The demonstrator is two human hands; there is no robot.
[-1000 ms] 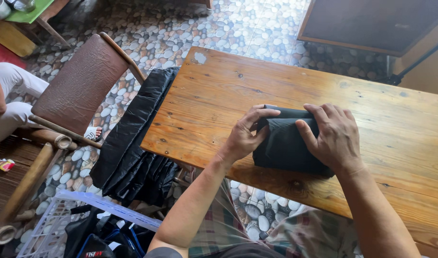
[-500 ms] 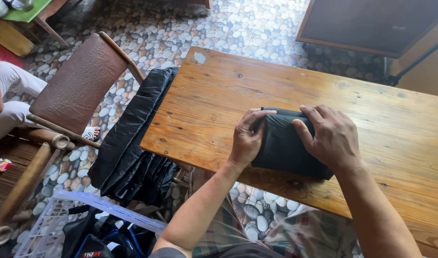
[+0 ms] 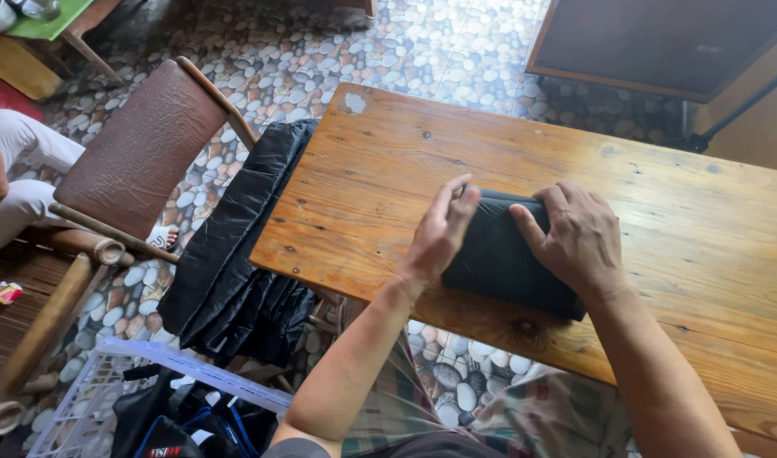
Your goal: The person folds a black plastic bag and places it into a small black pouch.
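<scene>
A folded dark cloth (image 3: 503,259) lies on the wooden table (image 3: 388,178) near its front edge. My left hand (image 3: 439,231) presses flat on the cloth's left end, fingers stretched together. My right hand (image 3: 579,237) lies palm-down over its right part, fingers curled on the top fold. Neither hand lifts the cloth; both rest on it.
A black garment (image 3: 236,246) hangs off the table's left edge to the pebble-pattern floor. A brown padded chair (image 3: 138,153) stands at the left, with another person's white-clad legs (image 3: 24,170) beside it. A white laundry basket (image 3: 91,399) with dark clothes sits bottom left.
My left hand has opened from a curled grip at the cloth's left edge to a flatter press. The view has shifted slightly; the cloth stays in place.
</scene>
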